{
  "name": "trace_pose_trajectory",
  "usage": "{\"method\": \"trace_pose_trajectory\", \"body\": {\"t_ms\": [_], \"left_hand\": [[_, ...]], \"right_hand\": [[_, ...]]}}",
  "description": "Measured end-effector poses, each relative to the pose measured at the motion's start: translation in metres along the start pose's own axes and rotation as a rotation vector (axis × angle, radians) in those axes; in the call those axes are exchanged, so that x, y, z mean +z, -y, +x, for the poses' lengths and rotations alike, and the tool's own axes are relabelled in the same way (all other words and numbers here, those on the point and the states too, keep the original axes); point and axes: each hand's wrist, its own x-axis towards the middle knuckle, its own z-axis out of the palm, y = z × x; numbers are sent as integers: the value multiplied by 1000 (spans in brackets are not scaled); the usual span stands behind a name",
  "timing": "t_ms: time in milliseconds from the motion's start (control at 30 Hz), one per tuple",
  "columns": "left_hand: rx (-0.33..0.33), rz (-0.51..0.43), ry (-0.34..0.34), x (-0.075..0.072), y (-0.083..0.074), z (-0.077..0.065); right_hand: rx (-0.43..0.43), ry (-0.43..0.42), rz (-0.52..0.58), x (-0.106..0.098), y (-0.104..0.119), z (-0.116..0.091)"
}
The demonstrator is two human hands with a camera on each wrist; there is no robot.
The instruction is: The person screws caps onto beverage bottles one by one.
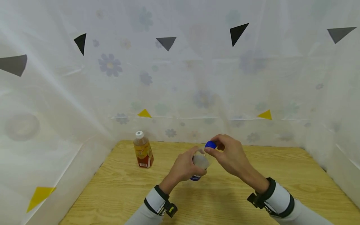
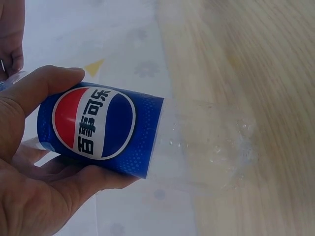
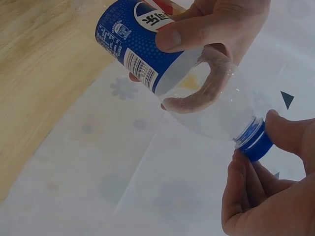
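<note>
My left hand [image 1: 187, 165] grips a clear plastic bottle [image 2: 202, 145] around its blue Pepsi label [image 2: 101, 125]. The bottle looks empty and is held tilted above the table, its neck toward my right hand [image 1: 232, 154]. In the right wrist view, the thumb and fingers of that hand pinch the blue cap [image 3: 256, 142], which sits on the bottle's neck. A second bottle [image 1: 143, 151], with a white cap, a yellow label and reddish-brown drink inside, stands upright on the table to the left, apart from both hands.
The wooden table [image 1: 112, 187] lies under both hands. A pale flower-patterned sheet [image 1: 180, 87] hangs behind it and along both sides, with black, grey and yellow triangles on it. A strap with a small device [image 1: 170, 207] is on each wrist.
</note>
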Motion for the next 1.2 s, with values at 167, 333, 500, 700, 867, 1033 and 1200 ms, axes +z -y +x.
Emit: {"method": "trace_pose_trajectory", "body": {"t_ms": [167,333,500,700,867,1033,1200], "left_hand": [[-9,-5,1,0,1,-1],[1,-3,-3,0,0,-1],[2,4,-3,1,0,0],[10,2,-3,1,1,0],[6,4,0,1,-1,0],[-3,5,-2,1,0,0],[-5,-6,2,2,0,1]], "right_hand": [[50,-11,10,3,-4,3],[69,-37,2,6,-7,3],[63,-57,3,7,-9,4],[39,-73,10,8,-10,3],[56,-58,11,8,-11,3],[126,17,5,7,-11,1],[210,129,6,5,-11,-2]]}}
